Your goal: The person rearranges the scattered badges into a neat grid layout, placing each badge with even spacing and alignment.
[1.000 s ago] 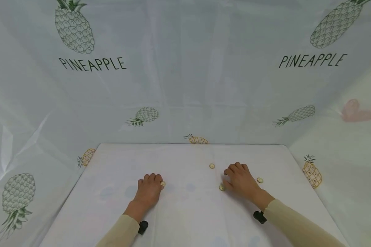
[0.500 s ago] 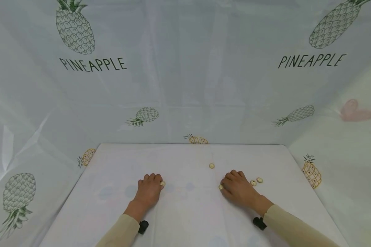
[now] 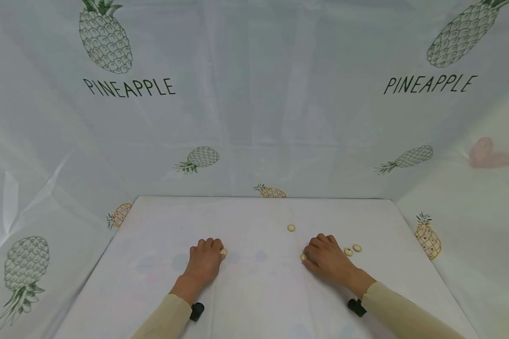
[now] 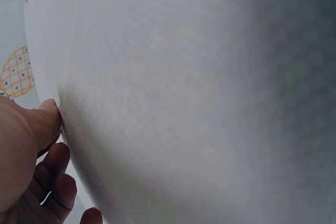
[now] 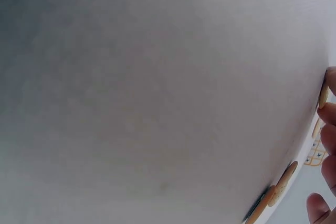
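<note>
My left hand (image 3: 204, 261) rests on the left half of the white tabletop (image 3: 254, 292), thumb and index finger pinching a small round cream disc (image 3: 224, 252). In the left wrist view the thumb (image 4: 48, 121) presses down at the surface, the other fingers curl loosely, and the disc is hidden. Right of centre, my right hand (image 3: 328, 258) pinches a similar disc (image 3: 303, 257) at its fingertips; the right wrist view shows this disc's edge (image 5: 323, 92) between thumb and finger, flat against the cloth.
Two more discs lie side by side just right of my right hand, a nearer one (image 3: 348, 252) and a farther one (image 3: 357, 247). Another single disc (image 3: 291, 228) lies farther back. A pale curtain (image 3: 254, 117) printed with pineapples hangs behind the table.
My right hand has come down and its fingers have closed on the disc beside its thumb. A disc to the right of that hand has come into view. The left hand has stayed still.
</note>
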`<act>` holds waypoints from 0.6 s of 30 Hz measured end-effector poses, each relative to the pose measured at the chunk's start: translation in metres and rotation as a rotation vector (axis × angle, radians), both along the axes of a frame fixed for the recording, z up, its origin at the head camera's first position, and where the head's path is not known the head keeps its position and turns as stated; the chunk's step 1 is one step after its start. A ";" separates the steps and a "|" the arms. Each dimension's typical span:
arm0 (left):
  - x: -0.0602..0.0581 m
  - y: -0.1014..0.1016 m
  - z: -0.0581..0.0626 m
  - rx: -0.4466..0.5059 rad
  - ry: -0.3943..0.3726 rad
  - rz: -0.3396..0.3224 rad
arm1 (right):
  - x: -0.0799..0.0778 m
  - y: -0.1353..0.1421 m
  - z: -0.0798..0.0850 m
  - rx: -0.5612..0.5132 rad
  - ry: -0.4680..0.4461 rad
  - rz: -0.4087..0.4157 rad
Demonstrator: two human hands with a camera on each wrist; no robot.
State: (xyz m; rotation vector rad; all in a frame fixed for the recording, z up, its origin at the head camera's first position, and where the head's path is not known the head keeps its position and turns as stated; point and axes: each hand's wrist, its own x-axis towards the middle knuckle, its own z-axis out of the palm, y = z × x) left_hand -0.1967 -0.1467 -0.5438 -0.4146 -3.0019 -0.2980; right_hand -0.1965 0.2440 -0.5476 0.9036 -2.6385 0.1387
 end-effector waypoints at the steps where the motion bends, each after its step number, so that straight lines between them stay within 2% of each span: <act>1: 0.000 0.000 0.001 0.000 -0.003 0.002 | 0.000 0.000 -0.001 -0.003 -0.005 0.002; 8: 0.001 0.001 0.003 0.008 -0.052 0.018 | 0.000 0.000 0.000 -0.004 -0.060 -0.016; 15: 0.001 0.000 0.004 0.015 -0.058 0.026 | -0.003 -0.004 0.005 -0.045 -0.199 -0.079; 18: 0.001 0.001 0.006 0.023 -0.060 0.028 | -0.006 -0.006 0.008 -0.063 -0.220 -0.096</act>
